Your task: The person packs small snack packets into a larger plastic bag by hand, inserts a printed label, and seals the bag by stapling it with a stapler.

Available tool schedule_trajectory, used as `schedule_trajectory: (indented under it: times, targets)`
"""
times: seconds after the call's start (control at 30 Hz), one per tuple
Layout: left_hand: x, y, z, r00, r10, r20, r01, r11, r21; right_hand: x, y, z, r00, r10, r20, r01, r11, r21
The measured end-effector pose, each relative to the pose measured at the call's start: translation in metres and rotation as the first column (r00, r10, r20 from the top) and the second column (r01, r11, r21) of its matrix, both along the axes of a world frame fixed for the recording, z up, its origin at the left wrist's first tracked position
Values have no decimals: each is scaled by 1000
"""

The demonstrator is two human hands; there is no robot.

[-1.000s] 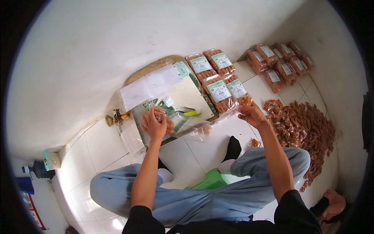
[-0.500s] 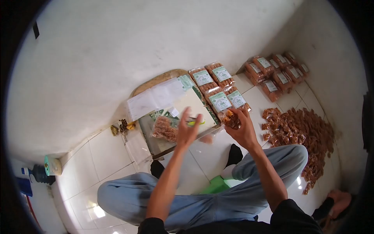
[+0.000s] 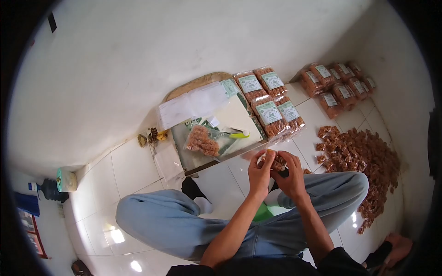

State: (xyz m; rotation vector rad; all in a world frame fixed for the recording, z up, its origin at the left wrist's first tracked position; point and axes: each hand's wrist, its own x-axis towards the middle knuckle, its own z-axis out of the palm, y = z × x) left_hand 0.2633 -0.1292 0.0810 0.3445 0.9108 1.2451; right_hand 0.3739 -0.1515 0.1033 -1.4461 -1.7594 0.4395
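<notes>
My left hand (image 3: 259, 174) and my right hand (image 3: 290, 177) are together in front of the low table's near edge. Between their fingertips they pinch a small clear packet of brown snacks (image 3: 278, 162), partly covered by the fingers. On the low table (image 3: 237, 110), left of my hands, lies a clear plastic bag (image 3: 202, 140) with several brown snack packets inside. A tool with a lime-green handle (image 3: 239, 134) rests beside it. White plastic sheets (image 3: 193, 106) lie along the table's far side. Filled bags with green-and-white labels (image 3: 269, 112) stand at its right end.
A large heap of small brown packets (image 3: 363, 158) spreads over the floor at right. Labelled bags (image 3: 343, 89) are stacked in the far corner. Small bananas (image 3: 154, 135) lie left of the table. Part of another person (image 3: 398, 248) shows at lower right.
My left hand has moved right and down from over the table to meet my right hand at the packet. The right hand has drawn slightly nearer to me, still holding it.
</notes>
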Motion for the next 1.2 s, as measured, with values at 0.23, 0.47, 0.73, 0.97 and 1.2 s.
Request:
schedule_trajectory:
  times: [0.23,0.47,0.73,0.97,1.2]
  targets:
    - [23,-39,-28,999,-46,22,49,978,-202,14,-41,-23,993,-88,79,93,993,-66]
    - [-14,-48,-42,566,-357,-743,249,933,-258,33,-25,-50,965,-257,-53,225,914,-338]
    - [-23,-12,-63,-208,125,-970,257,964,69,21,37,-86,974,-218,-66,141,805,-577]
    - [-26,-1,-74,-212,230,-950,226,957,181,7,56,-83,971,-177,-161,35,770,-637]
    - [-29,-5,-83,-124,357,-926,247,915,320,-2,72,-92,778,-367,-510,-241,574,-782]
